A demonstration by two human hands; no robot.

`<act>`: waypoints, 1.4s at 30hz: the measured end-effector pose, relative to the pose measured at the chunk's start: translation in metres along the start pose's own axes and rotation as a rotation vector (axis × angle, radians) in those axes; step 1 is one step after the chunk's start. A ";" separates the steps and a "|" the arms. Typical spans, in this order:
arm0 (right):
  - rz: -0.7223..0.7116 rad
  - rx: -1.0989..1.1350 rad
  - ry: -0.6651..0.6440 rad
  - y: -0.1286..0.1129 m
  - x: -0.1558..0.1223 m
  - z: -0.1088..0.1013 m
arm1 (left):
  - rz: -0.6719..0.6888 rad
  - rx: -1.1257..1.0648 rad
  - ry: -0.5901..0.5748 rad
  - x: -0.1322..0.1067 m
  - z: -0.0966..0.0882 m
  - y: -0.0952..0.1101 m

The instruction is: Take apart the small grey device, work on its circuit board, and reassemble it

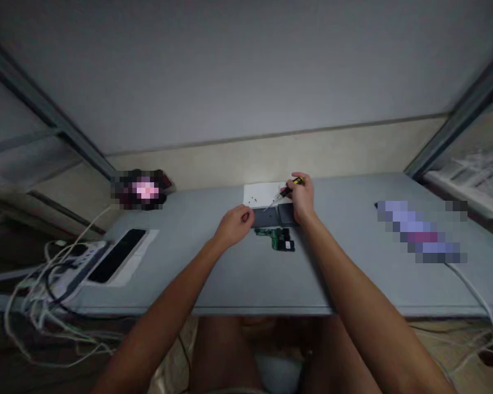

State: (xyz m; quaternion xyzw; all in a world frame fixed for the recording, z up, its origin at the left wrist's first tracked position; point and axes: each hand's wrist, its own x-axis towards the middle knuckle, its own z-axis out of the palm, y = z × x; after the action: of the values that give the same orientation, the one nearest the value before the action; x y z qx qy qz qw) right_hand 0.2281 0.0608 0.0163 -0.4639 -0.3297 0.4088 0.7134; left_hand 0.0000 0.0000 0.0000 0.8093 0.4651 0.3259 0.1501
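Grey surface (353,273) under both hands, reaching well out to either side. Far off the left hand, a dark phone-like slab (117,254) on a pale tray beside a power strip (72,262) with tangled white cables. Between the hands, a dark flat casing (273,216), touched at its near-left edge by the left hand (235,224), curled loosely, fingers together, apparently steadying rather than gripping. Just beyond the casing, a white sheet (259,194) with a few tiny specks, likely screws. Just nearer than the casing, a green circuit board (280,239), lying free. Right hand (302,198) clamped on a small screwdriver (285,192), yellow-and-black handle, tip angled down toward the sheet.

Judging by the loose board and the specks: opening-up well along, casing still under work.

Hard to make out: screw count, the exact tip contact, board detail. Blurred patches far left and far right, unreadable.
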 end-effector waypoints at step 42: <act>0.041 -0.003 0.039 -0.010 0.002 -0.004 | 0.008 0.017 -0.005 0.001 -0.002 0.002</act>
State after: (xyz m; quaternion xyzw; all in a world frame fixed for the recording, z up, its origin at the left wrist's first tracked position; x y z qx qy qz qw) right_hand 0.2349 0.0584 0.0238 -0.4793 -0.3067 0.4139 0.7105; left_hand 0.0004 -0.0007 0.0030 0.8132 0.4642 0.3206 0.1432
